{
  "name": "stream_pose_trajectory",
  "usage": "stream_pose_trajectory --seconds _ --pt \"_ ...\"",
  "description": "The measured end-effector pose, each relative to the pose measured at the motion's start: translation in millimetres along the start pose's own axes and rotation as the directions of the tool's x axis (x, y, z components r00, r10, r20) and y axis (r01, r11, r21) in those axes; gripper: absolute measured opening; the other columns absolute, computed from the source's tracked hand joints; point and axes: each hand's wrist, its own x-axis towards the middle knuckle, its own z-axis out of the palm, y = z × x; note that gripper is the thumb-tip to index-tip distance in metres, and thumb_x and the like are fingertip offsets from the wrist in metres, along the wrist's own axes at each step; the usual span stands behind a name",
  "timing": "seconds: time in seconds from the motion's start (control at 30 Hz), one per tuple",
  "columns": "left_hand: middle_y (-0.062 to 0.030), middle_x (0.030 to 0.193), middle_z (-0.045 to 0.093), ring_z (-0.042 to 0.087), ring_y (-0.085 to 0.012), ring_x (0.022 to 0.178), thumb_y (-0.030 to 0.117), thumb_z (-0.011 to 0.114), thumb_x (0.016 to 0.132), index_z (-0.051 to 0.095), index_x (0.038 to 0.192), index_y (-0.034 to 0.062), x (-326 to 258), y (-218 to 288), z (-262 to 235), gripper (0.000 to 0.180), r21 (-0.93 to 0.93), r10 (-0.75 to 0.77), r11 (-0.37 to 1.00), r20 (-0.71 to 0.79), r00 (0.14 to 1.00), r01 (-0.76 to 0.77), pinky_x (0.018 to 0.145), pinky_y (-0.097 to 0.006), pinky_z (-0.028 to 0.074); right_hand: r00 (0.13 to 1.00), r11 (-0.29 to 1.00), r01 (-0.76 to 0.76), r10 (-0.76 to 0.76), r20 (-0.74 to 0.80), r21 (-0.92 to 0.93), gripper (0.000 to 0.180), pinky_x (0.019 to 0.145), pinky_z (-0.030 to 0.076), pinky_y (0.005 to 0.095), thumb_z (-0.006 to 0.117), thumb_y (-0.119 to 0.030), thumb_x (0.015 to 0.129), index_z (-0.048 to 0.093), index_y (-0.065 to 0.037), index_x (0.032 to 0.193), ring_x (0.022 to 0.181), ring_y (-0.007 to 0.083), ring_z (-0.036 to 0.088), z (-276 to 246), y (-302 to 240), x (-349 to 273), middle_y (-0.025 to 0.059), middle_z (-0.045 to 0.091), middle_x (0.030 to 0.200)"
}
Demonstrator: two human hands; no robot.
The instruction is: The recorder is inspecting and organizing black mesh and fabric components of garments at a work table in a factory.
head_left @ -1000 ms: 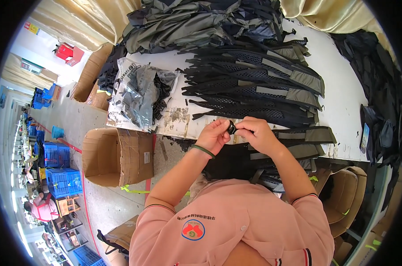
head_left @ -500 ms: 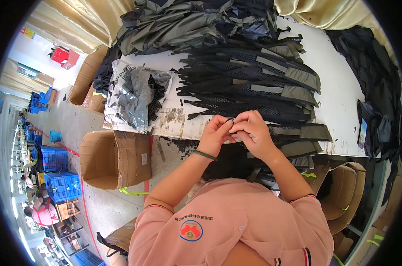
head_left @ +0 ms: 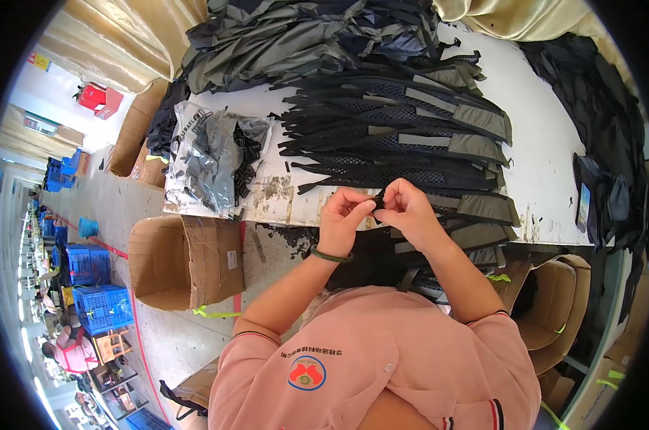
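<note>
I have the left hand (head_left: 342,216) and right hand (head_left: 410,212) in closed fingertip grip on a small black piece (head_left: 380,203) by the near edge of the table (head_left: 539,154); probably light, stiffish, best pinched at opposite ends; mesh straps (head_left: 417,174) lie farther.

black piece (head_left: 380,203): mostly hidden between hands (head_left: 341,222) (head_left: 412,215) | fabric pile (head_left: 303,43): cut off
</note>
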Motion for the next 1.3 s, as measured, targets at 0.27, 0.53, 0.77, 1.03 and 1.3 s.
stream_pose_trajectory --seconds 0.27,0.53,0.77,1.03,1.3 --pt "-0.0056 0.105 0.052 0.051 -0.0119 0.094 -0.006 0.066 0.079 0.058 0.096 0.0031 -6 1 6 0.02 0.022 0.203 0.977 0.219 0.954 -0.213 0.079 -0.025 0.045 0.994 0.924 -0.052 0.083 -0.066 0.378 0.019 0.06 0.044 0.0192 0.066 -0.001 0.08 0.05 -0.007 0.089 0.065 0.0043 0.051 4 -13 -11 -0.0032 0.05 0.072" --pt "-0.0035 0.1 0.049 0.049 -0.0117 0.089 -0.006 0.065 0.079 0.05 0.104 0.0054 -8 -6 -10 0.031 0.267 0.13 0.922 0.465 0.876 -0.279 0.075 -0.024 0.044 0.996 0.961 0.038 -0.014 0.09 -0.275 0.015 0.057 0.041 0.0222 0.063 -0.013 0.086 0.061 0.001 0.083 0.064 0.0042 0.048 -12 -14 -6 -0.0019 0.056 0.072" --pt "-0.0032 0.088 0.056 0.057 -0.0149 0.069 -0.003 0.061 0.082 0.048 0.098 0.007 -41 15 -23 0.023 -0.266 -0.282 0.87 0.419 0.863 0.414 0.067 -0.03 0.047 0.984 0.588 0.123 -0.175 0.023 -0.8 0.021 0.06 0.047 0.033 0.067 -0.023 0.082 0.061 -0.003 0.086 0.064 0.0222 0.06 -67 -17 -11 0.011 0.063 0.073" --pt "-0.0035 0.072 0.06 0.059 -0.013 0.054 0.01 0.068 0.083 0.05 0.096 0.0086 -60 7 -111 0.022 0.046 -0.574 0.812 -0.125 0.809 0.582 0.046 -0.023 0.043 0.871 0.335 -0.055 0.477 0.12 -0.941 0.024 0.069 0.047 0.0416 0.071 -0.027 0.075 0.061 -0.006 0.083 0.078 0.0332 0.06 -107 -9 -52 0.0144 0.062 0.079" --pt "0.0001 0.073 0.052 0.045 -0.0056 0.062 0.013 0.068 0.084 0.055 0.096 0.0021 -27 28 -42 0.021 0.665 -0.05 0.744 0.157 0.986 -0.068 0.055 -0.021 0.038 0.841 0.07 0.123 -0.536 0.067 -0.99 0.019 0.077 0.042 0.0377 0.069 -0.018 0.074 0.059 -0.009 0.088 0.086 0.0233 0.054 -113 17 31 0.0053 0.056 0.081"
